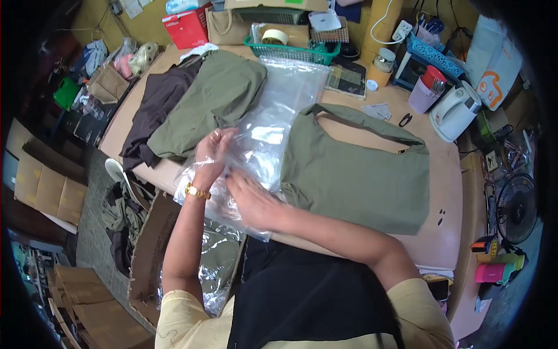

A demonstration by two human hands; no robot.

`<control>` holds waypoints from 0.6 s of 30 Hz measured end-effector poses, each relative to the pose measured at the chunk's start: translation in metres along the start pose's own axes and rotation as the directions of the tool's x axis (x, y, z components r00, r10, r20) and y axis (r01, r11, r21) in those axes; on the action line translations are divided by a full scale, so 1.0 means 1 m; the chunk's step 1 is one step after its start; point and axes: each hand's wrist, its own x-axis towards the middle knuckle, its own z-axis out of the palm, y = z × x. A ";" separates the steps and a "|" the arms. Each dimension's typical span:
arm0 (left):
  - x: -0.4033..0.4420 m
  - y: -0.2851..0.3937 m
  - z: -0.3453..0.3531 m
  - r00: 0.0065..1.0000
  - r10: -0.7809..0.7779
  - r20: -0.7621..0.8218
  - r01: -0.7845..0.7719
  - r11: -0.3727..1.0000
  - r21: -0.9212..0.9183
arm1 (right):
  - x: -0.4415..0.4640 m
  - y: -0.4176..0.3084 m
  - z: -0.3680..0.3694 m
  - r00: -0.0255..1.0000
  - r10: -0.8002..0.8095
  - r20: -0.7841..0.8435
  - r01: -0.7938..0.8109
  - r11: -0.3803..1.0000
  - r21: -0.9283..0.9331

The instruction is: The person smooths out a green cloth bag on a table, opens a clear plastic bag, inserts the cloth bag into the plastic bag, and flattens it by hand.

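A clear plastic bag [192, 174] is bunched around my left hand [214, 156], which wears a gold watch; its fingers are curled, seemingly gripping the film. My right hand [253, 200] lies against the same plastic with its fingers stretched out, close below the left one. Behind them, a stack of clear plastic bags [273, 116] lies flat on the table [447, 198]. To the right is a green garment [360, 174], folded flat with a strap-like loop at its top. Left of the bags, a green garment [203, 104] rests partly over a dark brown garment [154, 110].
An open cardboard box [152, 250] by the table's front edge holds plastic-wrapped green items [220, 256]. At the back stand a teal basket [296, 52] and a red box [186, 29]. A white kettle [456, 110], lilac cup [425, 96] and small scissors [405, 120] are on the right.
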 end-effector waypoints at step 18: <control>-0.036 -0.063 -0.021 0.974 0.047 -0.221 0.048 0.913 0.405 | 0.070 0.026 0.002 0.938 0.341 0.064 -0.292 0.877 -0.382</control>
